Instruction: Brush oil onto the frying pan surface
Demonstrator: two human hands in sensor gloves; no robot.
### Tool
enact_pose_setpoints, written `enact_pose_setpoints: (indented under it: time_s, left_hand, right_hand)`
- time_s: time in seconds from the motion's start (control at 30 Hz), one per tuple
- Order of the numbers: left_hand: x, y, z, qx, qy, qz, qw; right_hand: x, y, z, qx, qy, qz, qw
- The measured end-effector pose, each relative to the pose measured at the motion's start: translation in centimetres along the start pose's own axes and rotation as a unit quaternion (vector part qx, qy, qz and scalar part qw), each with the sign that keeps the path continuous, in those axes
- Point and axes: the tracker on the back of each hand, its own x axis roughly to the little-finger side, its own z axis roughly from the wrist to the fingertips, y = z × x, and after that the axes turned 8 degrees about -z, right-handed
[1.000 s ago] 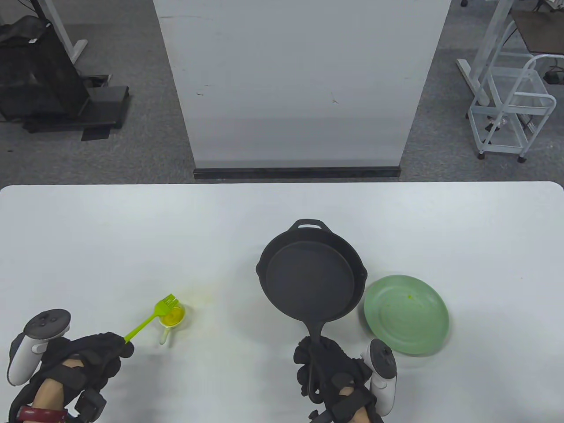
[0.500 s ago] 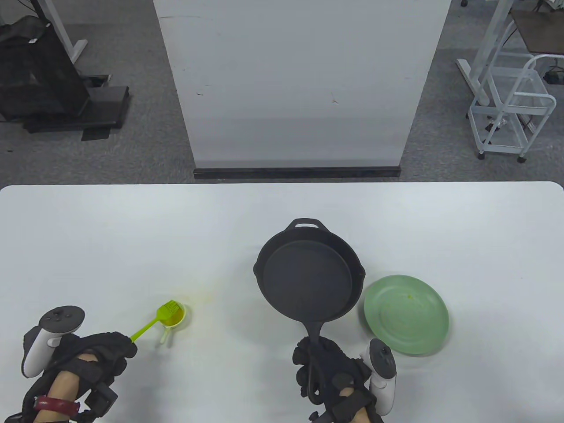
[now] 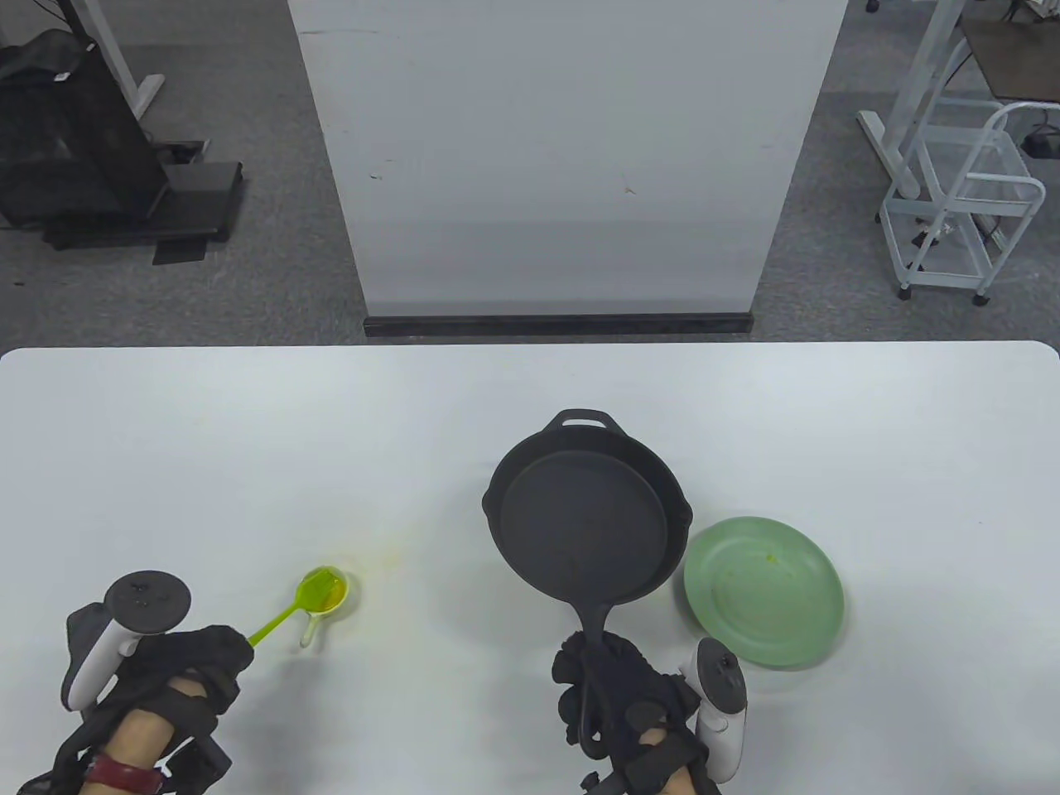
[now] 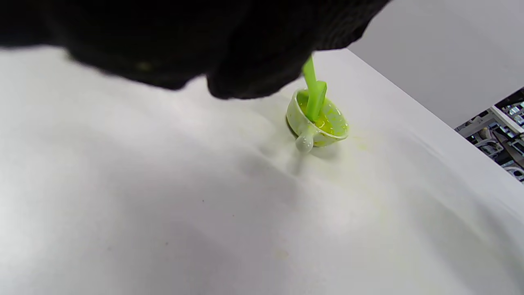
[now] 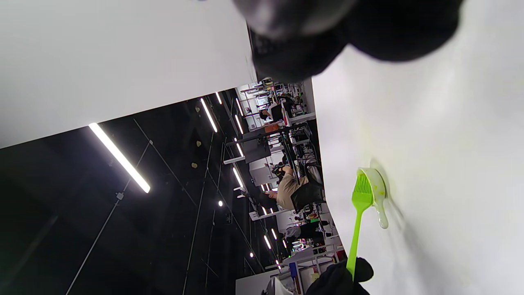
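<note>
Lowered since earlier, the lime-green silicone brush (image 3: pixel 291 609), gripped by left fingers (image 3: pixel 222 654), dipped into the small white oil cup (image 3: pixel 325 595); right hand (image 3: pixel 617 704) clenched the black cast-iron frying pan (image 3: pixel 586 526) handle; brushing the pan likely came next.

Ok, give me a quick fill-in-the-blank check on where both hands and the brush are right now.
1. The left hand holds the green brush, its head inside the small ____ of yellow oil.
2. The right hand grips the frying pan by its ____.
3. The green plate lies on the pan's ____ side.

Missing: cup; handle; right
</note>
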Motion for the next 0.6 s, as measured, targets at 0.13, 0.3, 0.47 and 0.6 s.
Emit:
enact_pose_setpoints:
  time_s: [0.13,0.3,0.47,0.6]
  left_hand:
    - [-0.7,0.0,-1.0,-0.045,-0.008,0.059,0.997]
    - [-1.0,-0.5,-1.4,-0.071,-0.017,0.087,0.994]
    - [-1.3,-1.1,-1.4,-0.086,-0.009,0.128,0.988]
    - [-1.3,-1.3,-1.1,-0.088,-0.007,0.136,0.987]
  right_hand:
    - [0.0,0.1,0.0,-0.002,0.000,0.000,1.000]
    - [0.0,0.1,0.0,-0.004,0.001,0.000,1.000]
    - [0.0,0.1,0.0,-0.005,0.003,0.001,1.000]
    - [0.0,0.2,0.0,-0.006,0.001,0.000,1.000]
